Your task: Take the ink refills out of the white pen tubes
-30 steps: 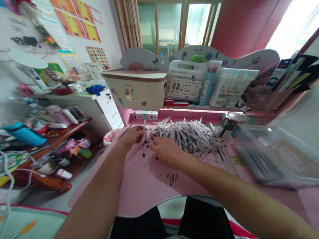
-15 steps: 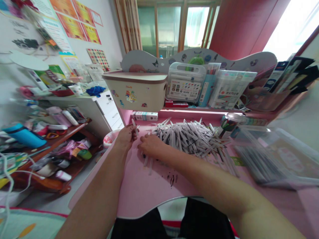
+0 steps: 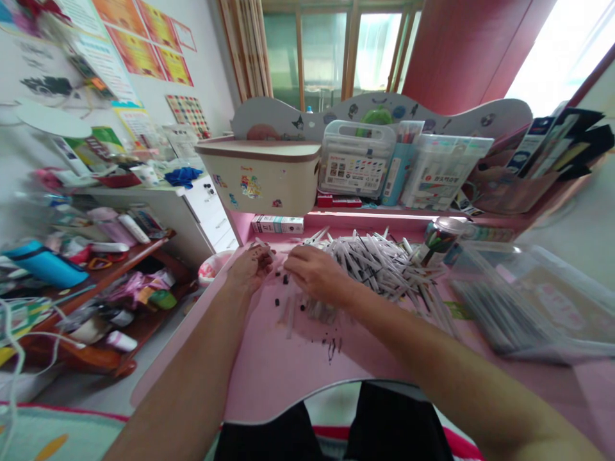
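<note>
My left hand [image 3: 252, 266] is closed around a thin whitish pen tube [image 3: 262, 244] whose end shows past the fingers; dark smudges mark the fingertips. Just to its right, my right hand [image 3: 314, 272] has its fingers pinched together, and whatever they hold is hidden. Beyond and beside that hand spreads a heap of white and clear pen tubes [image 3: 372, 259]. Below both hands, small black caps [image 3: 277, 301] lie on the pink desk [image 3: 278, 378], along with a few loose clear tubes [image 3: 291, 317]. Black ink stains [image 3: 332, 349] mark the desk nearer me.
A clear plastic box [image 3: 528, 307] with dark slim items stands at right, beside a jar of pens [image 3: 442, 237]. Above the desk, a shelf carries a lidded cream bin [image 3: 259, 182] and marker cases [image 3: 358, 160]. A small carton [image 3: 277, 224] lies behind my left hand.
My right hand has shifted right and slightly up from the desk, uncovering the black caps. My left hand has turned, and its tube now tilts lower.
</note>
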A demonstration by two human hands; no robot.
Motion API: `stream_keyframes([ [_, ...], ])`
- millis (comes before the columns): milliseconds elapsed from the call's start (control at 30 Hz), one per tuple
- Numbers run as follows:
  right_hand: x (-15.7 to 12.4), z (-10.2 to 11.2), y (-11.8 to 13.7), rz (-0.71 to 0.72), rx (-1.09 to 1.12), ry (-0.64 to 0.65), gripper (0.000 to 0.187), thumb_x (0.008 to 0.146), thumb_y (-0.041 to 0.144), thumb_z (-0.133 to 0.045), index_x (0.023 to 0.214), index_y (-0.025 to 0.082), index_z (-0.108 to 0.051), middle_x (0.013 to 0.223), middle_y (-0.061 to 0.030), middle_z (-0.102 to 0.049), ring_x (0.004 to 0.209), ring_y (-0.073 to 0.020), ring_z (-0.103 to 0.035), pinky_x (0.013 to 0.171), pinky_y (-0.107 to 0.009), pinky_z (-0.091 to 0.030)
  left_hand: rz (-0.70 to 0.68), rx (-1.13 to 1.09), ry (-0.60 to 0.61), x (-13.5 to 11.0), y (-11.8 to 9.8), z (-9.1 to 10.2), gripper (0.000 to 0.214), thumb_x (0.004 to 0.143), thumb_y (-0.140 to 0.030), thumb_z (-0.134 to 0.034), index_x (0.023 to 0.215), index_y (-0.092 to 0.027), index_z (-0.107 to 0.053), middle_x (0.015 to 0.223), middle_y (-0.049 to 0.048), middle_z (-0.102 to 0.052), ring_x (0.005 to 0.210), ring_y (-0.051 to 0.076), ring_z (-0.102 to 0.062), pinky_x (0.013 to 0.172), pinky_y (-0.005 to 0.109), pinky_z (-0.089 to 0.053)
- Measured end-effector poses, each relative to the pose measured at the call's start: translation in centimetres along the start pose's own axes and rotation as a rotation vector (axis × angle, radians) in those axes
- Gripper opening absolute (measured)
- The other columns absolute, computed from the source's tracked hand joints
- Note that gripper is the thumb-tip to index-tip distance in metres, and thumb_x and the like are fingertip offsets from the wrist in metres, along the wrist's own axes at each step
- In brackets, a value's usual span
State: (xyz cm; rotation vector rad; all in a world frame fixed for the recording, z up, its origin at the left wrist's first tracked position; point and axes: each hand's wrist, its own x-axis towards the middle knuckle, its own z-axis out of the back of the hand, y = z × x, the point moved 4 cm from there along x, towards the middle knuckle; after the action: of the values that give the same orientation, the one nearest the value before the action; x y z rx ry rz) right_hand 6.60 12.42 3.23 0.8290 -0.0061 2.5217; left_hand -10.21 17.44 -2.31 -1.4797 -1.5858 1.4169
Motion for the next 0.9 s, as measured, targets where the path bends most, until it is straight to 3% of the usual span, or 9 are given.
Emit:
stream_keyframes([
  [100,-2.8,4.2,-1.7,-0.291,0.346,-0.374,0.005,0.091,0.016,-0.053,0.092,0.019,-0.057,0.088,-0.0024,-0.063,0.08,-0.0131,-0.061,0.077,-0.029,-0.052,0.049,-0.125,0.043,-1.4,0.1,-1.3,0.016,0.078,-0.005,-0.059,0.066,-0.015,-0.054,0.056,-0.0021,-0.059,0.046,0.006,-0.054,0.045,0.014,-0.047],
  [167,-4.8,5.8,-2.4,-0.424,0.587,-0.567,0.015,0.09,0.016,-0.054,0.103,0.022,-0.052,0.086,0.0013,-0.062,0.074,-0.0104,-0.062,0.072,-0.026,-0.055,0.088,-0.187,0.076,-2.3,0.4,-2.4,0.02,0.08,-0.002,-0.057,0.065,-0.014,-0.054,0.057,-0.0009,-0.06,0.048,0.006,-0.057,0.047,0.014,-0.05],
  [267,-6.8,6.9,-2.3,-0.5,0.764,-0.728,0.032,0.09,0.016,-0.055,0.118,0.026,-0.045,0.09,0.0033,-0.063,0.073,-0.0086,-0.065,0.071,-0.025,-0.059,0.138,-0.249,0.123,-3.8,1.2,-4.0,0.021,0.081,0.0,-0.057,0.065,-0.014,-0.055,0.056,0.0001,-0.061,0.05,0.007,-0.06,0.048,0.015,-0.052],
  [333,-7.6,7.3,-1.7,-0.508,0.744,-0.795,0.028,0.09,0.017,-0.056,0.116,0.026,-0.049,0.091,0.003,-0.065,0.074,-0.0084,-0.067,0.073,-0.025,-0.061,0.165,-0.271,0.149,-4.7,1.7,-4.9,0.021,0.083,0.001,-0.055,0.067,-0.013,-0.056,0.056,0.0008,-0.061,0.049,0.008,-0.06,0.047,0.015,-0.053],
  [467,-7.9,7.5,-0.5,-0.455,0.706,-0.882,0.016,0.09,0.016,-0.059,0.105,0.023,-0.057,0.092,0.0018,-0.068,0.077,-0.0095,-0.07,0.076,-0.026,-0.062,0.204,-0.304,0.177,-5.9,2.3,-6.1,0.022,0.087,0.002,-0.051,0.07,-0.011,-0.058,0.057,0.0018,-0.062,0.048,0.008,-0.061,0.047,0.016,-0.055],
  [900,-7.3,5.8,-0.6,-0.451,0.772,-0.846,0.014,0.091,0.017,-0.061,0.103,0.024,-0.064,0.093,0.0011,-0.07,0.077,-0.0102,-0.072,0.077,-0.026,-0.062,0.215,-0.401,0.184,-5.8,2.5,-6.2,0.028,0.091,0.003,-0.047,0.069,-0.009,-0.058,0.057,0.0031,-0.064,0.047,0.009,-0.063,0.048,0.015,-0.056],
])
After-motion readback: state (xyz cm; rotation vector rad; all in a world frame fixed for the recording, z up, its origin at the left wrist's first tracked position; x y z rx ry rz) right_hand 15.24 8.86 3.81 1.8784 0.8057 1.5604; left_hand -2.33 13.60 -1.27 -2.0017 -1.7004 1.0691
